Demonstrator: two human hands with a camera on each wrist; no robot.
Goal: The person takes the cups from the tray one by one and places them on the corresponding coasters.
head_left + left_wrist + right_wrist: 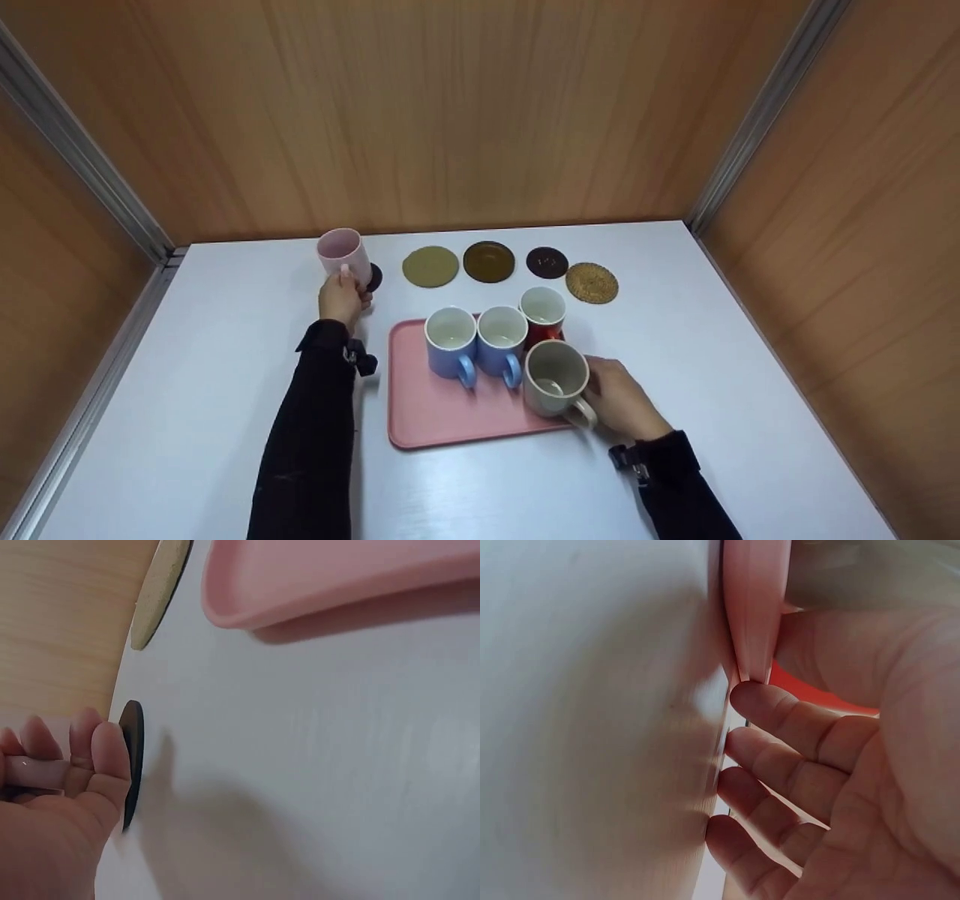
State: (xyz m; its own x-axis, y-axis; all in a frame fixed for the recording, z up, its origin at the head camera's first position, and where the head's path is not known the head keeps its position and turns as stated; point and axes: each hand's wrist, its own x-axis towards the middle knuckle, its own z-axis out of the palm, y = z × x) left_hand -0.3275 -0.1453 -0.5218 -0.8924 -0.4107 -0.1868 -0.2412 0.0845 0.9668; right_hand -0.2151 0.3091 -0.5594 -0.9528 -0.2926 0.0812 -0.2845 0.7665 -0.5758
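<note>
My left hand (341, 301) grips the handle of a pink mug (354, 259) at the back left. The mug overlaps a small dark coaster (376, 278) in the head view; whether its base touches the table cannot be told. In the left wrist view, curled fingers (111, 750) are beside that coaster. At the right edge of a pink tray (465, 424), my right hand (624, 399) pinches the rim between thumb and index finger (776, 709). Close by that hand stands a grey-beige mug (546, 394). Two blue mugs (450, 354) and a red mug (538, 334) also stand on the tray.
Behind the tray lie several coasters: an olive one (430, 267), a brown one (489, 262), a dark one (547, 262) and a woven one (592, 283). Wooden panels (480, 112) enclose the white table (187, 375) at the back and sides.
</note>
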